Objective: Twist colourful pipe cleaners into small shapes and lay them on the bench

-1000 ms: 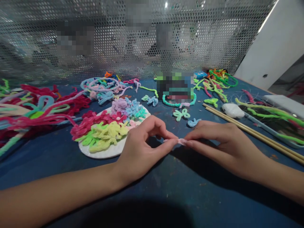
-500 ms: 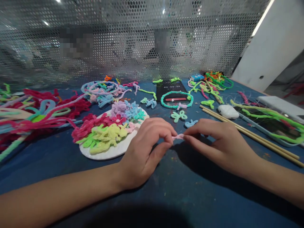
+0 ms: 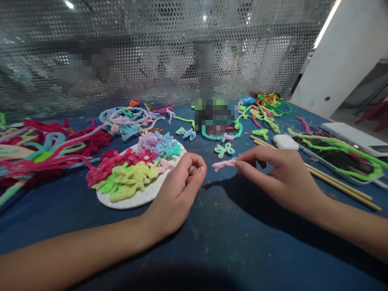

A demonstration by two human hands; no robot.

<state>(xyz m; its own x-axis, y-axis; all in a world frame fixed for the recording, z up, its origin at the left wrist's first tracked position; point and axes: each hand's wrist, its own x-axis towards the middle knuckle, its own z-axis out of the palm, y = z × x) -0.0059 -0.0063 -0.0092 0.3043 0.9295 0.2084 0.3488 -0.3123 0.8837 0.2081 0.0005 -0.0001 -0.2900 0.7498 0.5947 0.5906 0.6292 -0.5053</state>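
Note:
Between the thumb and index finger of my right hand [image 3: 273,178] is a short pink pipe cleaner piece [image 3: 223,164], its free end pointing left above the blue table. My left hand [image 3: 184,190] is closed, fingers curled against the thumb, apart from the pink piece and with nothing visible in it. Beside that hand lies a white plate [image 3: 133,204] heaped with red, yellow, green, purple and blue pipe cleaner flowers. Just beyond the pink piece sits a mint-green pipe cleaner flower [image 3: 224,150]. A blue flower shape near my right fingertips is mostly hidden.
Loose pipe cleaners [image 3: 54,149] pile up at the left. A turquoise ring [image 3: 212,137] lies at the back centre. To the right are wooden sticks [image 3: 342,186], a white earbud case [image 3: 285,142] and a tray [image 3: 360,180] with green strands. A perforated metal screen [image 3: 157,81] stands behind.
My left fingers have let go of the pink pipe cleaner piece and drawn back to the left. My right hand still holds it, now slightly farther from me. The view has shifted slightly.

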